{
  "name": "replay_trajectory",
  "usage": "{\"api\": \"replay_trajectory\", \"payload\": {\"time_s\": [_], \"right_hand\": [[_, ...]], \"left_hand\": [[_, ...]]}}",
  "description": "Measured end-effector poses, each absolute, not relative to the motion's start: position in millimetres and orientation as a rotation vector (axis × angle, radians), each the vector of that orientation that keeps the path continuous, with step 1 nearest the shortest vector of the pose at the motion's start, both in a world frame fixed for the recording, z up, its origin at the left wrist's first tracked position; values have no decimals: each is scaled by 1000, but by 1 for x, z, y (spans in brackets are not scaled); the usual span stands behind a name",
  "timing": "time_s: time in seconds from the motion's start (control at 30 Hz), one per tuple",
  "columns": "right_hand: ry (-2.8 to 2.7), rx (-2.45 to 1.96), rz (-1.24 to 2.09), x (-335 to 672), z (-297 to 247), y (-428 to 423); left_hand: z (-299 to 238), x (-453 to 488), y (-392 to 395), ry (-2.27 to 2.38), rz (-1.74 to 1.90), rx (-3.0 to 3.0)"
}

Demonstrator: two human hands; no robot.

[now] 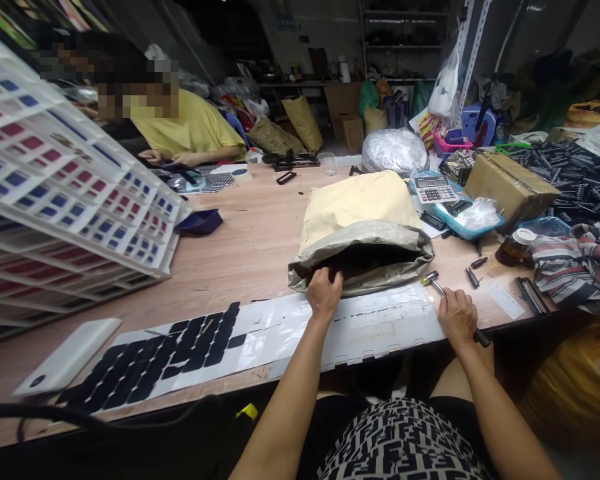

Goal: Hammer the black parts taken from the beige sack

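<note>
A pale yellow sack (360,203) lies on the table in front of me, its grey rim rolled back around a dark mouth that faces me. At the left end of that mouth, my left hand (325,290) is closed over the rim with curled fingers; the fingertips are partly hidden. My right hand (459,317) is wrapped around a small hammer (431,279) at the table's front edge. The hammer's yellowish head points away from me, and its dark handle end sticks out below my hand. Under both hands runs a white sheet (380,327).
Black flat pieces (180,353) cover the sheet's left part, beside a white device (70,357). A white plastic basket (80,180) leans at left. Right stand a calculator (434,189), a blue tray (473,220) and a carton (510,187). A person in a yellow shirt (195,130) works across the table.
</note>
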State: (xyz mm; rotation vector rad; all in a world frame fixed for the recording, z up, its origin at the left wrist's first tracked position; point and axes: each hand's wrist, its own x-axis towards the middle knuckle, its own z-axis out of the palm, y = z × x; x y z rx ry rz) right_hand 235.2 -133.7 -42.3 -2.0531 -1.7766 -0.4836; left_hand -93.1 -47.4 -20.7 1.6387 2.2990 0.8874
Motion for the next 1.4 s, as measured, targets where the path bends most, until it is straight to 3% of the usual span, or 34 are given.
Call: {"api": "replay_trajectory", "payload": {"time_s": [0.07,0.2,0.57,0.9,1.4], "right_hand": [[-1776,-2059,-475,235,-42,-134],[-1766,-2057,-452,236,-42,-134],[-1795,-1993,-424,242,-41,-133],[-1709,-1557,324,191,-17,-154],[-1818,-1485,306,170,-15,-152]], "left_hand": [[-24,-81,-68,2021,1055,1864],[-37,-49,-95,1630,910,2053],[-56,-35,-89,1583,841,1989],[-59,-36,-85,1547,910,1900],[-52,-34,-84,1577,902,1863]]}}
